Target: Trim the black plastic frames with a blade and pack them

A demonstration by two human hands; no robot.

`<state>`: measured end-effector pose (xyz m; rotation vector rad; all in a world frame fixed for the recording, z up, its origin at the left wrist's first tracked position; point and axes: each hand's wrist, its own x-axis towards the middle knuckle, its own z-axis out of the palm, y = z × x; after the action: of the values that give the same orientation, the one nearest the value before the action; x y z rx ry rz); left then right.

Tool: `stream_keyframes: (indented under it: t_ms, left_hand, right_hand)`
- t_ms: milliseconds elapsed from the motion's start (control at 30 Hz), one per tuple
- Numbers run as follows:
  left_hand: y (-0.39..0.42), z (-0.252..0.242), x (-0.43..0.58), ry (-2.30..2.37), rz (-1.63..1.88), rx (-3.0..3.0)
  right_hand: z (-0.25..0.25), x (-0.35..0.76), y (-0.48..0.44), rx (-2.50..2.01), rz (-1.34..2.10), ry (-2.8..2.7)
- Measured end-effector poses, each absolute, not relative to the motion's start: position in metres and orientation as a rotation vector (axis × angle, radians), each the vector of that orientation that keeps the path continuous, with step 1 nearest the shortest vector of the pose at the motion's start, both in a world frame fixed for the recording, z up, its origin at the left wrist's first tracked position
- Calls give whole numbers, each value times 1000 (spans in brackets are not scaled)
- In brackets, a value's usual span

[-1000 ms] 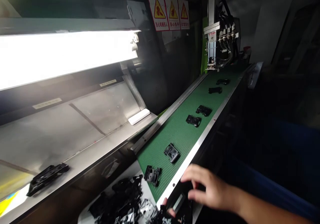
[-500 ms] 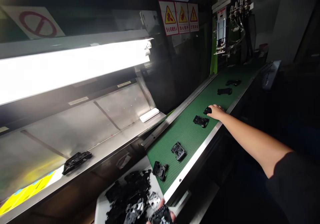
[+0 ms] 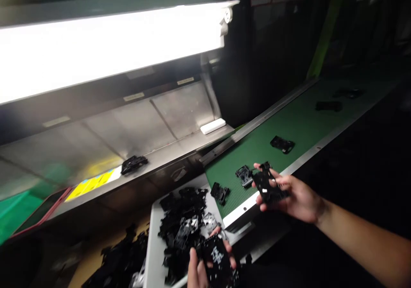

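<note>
My right hand (image 3: 293,196) hovers over the near end of the green conveyor belt (image 3: 298,127), fingers closed on a black plastic part (image 3: 266,184). My left hand (image 3: 205,264) is at the bottom edge, gripping another black plastic part (image 3: 216,256) above a heap of black parts (image 3: 181,223) on a white tray (image 3: 154,247). Loose black parts lie on the belt: one (image 3: 282,144) mid-belt, one (image 3: 244,174) beside my right fingers and one (image 3: 220,192) at the belt's end.
A bright tube lamp (image 3: 109,43) hangs over a sloping steel shelf (image 3: 96,151) with one black part (image 3: 134,163) and a white block (image 3: 212,126) on it. More black parts (image 3: 328,106) lie further up the belt. Dark parts pile at the lower left.
My right hand has come back from mid-belt to the near end carrying a black part. The view has swung down and left; my left hand shows more.
</note>
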<state>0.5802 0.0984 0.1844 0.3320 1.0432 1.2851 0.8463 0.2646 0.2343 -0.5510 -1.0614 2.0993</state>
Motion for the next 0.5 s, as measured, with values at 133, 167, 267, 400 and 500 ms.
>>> stream_keyframes:
  t_ms: [133,167,267,400,500]
  left_hand:
    - [89,212,591,1167,1242,350]
    - [87,217,593,1164,1252,336]
    - [82,227,601,1116,1302,259]
    - [78,230,605,1050,1305,206]
    - [75,228,605,955,1333,168]
  right_hand:
    - [210,812,201,-295,2484,-668]
    - [207,806,193,-252,2529,-639]
    - [205,794,181,-187,2603,-631]
    - [205,787,174,-239,2649,-616]
    - [201,784,170,-245,2653,-615]
